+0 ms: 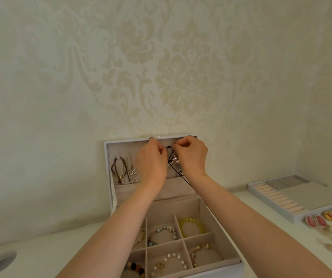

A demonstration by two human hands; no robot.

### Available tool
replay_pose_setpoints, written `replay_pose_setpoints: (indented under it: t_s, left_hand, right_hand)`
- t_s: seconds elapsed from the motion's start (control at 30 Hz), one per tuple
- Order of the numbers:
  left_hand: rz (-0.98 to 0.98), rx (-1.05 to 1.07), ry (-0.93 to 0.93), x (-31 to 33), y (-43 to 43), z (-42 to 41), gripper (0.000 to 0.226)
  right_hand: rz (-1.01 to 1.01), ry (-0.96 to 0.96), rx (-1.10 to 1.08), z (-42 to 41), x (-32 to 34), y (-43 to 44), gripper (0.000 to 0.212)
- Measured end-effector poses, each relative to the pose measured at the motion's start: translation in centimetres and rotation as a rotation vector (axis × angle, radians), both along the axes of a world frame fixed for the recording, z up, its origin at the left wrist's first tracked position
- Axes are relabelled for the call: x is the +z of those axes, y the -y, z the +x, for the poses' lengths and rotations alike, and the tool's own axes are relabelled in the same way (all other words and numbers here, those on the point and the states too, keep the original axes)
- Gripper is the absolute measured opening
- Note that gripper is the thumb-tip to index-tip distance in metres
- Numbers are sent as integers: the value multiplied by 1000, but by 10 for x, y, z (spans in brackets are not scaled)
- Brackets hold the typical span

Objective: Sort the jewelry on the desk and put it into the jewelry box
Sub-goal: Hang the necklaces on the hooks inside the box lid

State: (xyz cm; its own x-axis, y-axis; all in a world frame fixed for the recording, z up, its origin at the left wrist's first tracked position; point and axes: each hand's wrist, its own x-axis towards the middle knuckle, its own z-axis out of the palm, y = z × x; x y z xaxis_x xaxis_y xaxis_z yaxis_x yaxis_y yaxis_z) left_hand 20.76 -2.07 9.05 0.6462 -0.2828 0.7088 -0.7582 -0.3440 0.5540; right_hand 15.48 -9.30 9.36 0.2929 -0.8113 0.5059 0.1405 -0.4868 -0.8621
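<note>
Entry, from my remote seat: one head view.

1. Jewelry box (224,235), white, open, at the centre of the white table (50,247). Its lid (125,146) stands upright at the far side, just in front of the patterned wall.
2. Left hand (153,163), raised to the lid's top edge. Its grip is a fingertip pinch on the black cord necklace (174,171).
3. Right hand (193,155), just right of the left, knuckles near the lid's right corner. Its grip is also pinched on the same cord. Between the hands I see only a short span of cord.
4. The cord hangs in front of the lid lining with a silvery pendant (173,160). Its tail runs down and right across the lid pocket's edge.
5. Hung necklaces (121,170), left part of the lid, apart from the hands.
6. Base compartments, under my forearms: yellow bracelet (191,226) far right, pearl bracelet (169,261) near centre, gold chain bracelet (201,251) near right.
7. Ring tray (269,204), right of the box with bare table between them.
8. Earrings (321,220), loose along the tray's near edge.
9. Cable hole (0,263), near left corner, with open table between it and the box.
</note>
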Motion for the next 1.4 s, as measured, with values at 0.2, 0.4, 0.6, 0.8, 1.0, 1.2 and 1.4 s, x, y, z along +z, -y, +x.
replay_pose_setpoints:
  t_s: [0.2,0.4,0.6,0.8,1.0,1.2,1.4]
  left_hand:
    - [141,82,61,-4,4,-1,9]
    - [197,63,110,-13,-2,-7,11]
    - [31,20,78,-36,-20,-9,5]
    - [176,-76,78,-52,-25,-12,19]
    - [193,-123,124,-52,-27,-20,21]
    - [331,-256,309,-57,-30,-23,33]
    - [368,-255,282,-60,-33,-22,36]
  right_hand:
    - [-165,-233,-93,0,-3,1,13]
    - [-73,-216,19,-9,-23,-1,11]
    - [-5,-203,83,-25,-47,-8,13]
    - [162,-210,196,-33,-53,-16,5]
    - [195,-260,299,-42,-51,-21,12]
    - [38,-437,305,-49,-57,-21,30]
    - [-219,-543,251,-65,-59,-24,16]
